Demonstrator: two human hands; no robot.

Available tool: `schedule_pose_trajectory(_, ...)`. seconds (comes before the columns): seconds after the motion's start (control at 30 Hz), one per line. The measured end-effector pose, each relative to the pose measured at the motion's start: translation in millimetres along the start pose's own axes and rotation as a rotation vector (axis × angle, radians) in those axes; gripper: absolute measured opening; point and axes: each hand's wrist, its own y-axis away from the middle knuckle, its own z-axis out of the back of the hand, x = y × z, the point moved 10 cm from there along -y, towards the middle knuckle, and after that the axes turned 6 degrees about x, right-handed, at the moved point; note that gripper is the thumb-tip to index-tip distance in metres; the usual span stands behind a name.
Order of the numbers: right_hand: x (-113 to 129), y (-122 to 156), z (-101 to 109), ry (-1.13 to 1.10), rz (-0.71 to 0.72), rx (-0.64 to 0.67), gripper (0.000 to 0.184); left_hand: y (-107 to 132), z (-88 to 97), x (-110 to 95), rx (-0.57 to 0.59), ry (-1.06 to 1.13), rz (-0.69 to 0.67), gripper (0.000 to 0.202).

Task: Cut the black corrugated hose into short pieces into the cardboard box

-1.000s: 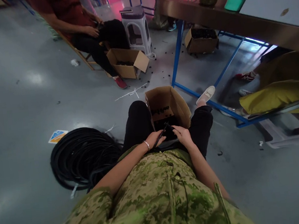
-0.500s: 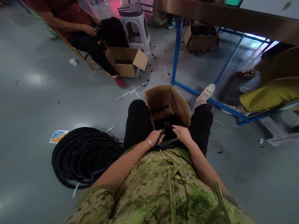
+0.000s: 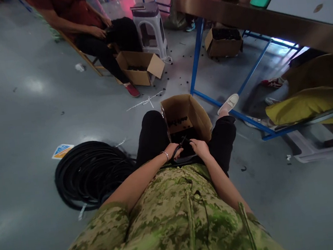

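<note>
My left hand (image 3: 174, 151) is closed around a length of thin black tube (image 3: 176, 149), which bends up past the fingers toward my right hand. My right hand (image 3: 199, 148) pinches something small and dark close to the tube's tip; its shape is too small to make out. Both hands are over the near edge of an open cardboard box (image 3: 200, 115) between my knees. Small black pieces (image 3: 178, 121) lie inside the box. To my left, a large coil of black tubing (image 3: 84, 174) rests on the floor, and a dark strand crosses my lap.
A seated person (image 3: 83, 26) works over another cardboard box (image 3: 137, 78), beside a grey stool (image 3: 151, 30). A table (image 3: 250, 15) with blue legs stands front right, with a box (image 3: 223, 46) of black pieces under it. At right, someone in yellow cloth (image 3: 311, 104) sits.
The black tube in my left hand has turned slightly and its bend shows more clearly. Both hands remain close together over the box. The view has shifted slightly.
</note>
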Motion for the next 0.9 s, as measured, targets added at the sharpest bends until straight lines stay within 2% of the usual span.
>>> schedule_pose_trajectory(0.17, 0.5, -1.7, -1.1, 0.019, -0.034, 0.021, 0.031, -1.3, 0.1, 0.2, 0.005, 0.034, 0.014, 0.022)
schedule_pose_trajectory(0.3, 0.4, -2.0, 2.9, -0.026, 0.005, -0.043, 0.032, -3.4, 1.1, 0.9, -0.029, 0.074, -0.024, 0.023)
schedule_pose_trajectory(0.4, 2.3, 2.3, 11.9, -0.11, 0.095, -0.141, 0.034, -2.6, 2.8, -0.5, -0.058, 0.107, -0.078, 0.024)
schedule_pose_trajectory(0.53, 10.9, 18.3, 26.9, -0.236, 0.277, -0.252, 0.035, 2.7, 5.5, -10.3, -0.068, 0.123, -0.2, 0.04)
schedule_pose_trajectory(0.63, 17.8, 31.6, 34.0, -0.284, 0.386, -0.271, 0.036, 11.7, 11.4, -27.0, -0.137, -0.052, -0.329, 0.045)
schedule_pose_trajectory(0.73, 20.3, 38.2, 37.8, -0.3, 0.424, -0.275, 0.037, 20.2, 15.5, -39.6, -0.226, -0.269, -0.39, 0.045)
schedule_pose_trajectory(0.9, 15.7, 33.1, 34.0, -0.262, 0.325, -0.247, 0.035, 20.0, 14.3, -35.9, -0.223, -0.508, -0.264, 0.039)
